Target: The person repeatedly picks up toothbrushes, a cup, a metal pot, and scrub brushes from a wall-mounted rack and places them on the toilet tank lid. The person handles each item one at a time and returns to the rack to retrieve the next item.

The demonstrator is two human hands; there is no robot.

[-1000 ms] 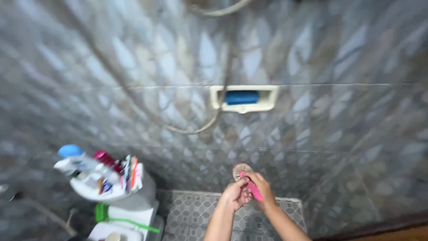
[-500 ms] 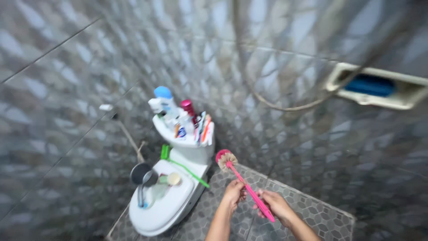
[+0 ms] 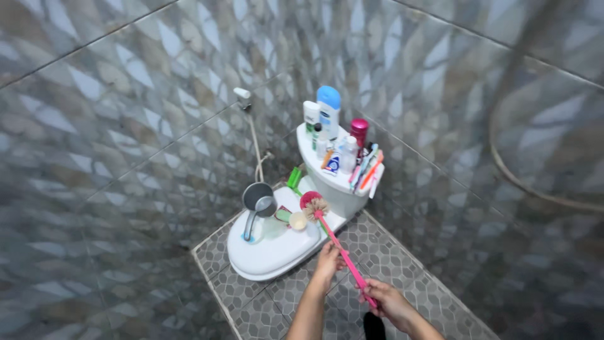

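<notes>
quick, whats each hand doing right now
Left hand: closed around the pink toilet brush, partway along its handle.
Right hand: closed on the lower end of the same handle.

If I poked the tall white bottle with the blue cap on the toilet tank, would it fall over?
Probably quite easily. The white bottle with the blue cap stands upright, tall and narrow, so it looks tippy. It sits near the tank edge, packed beside other small bottles, so a push might knock those too. It looks like plastic, so likely light and not breakable.
</notes>
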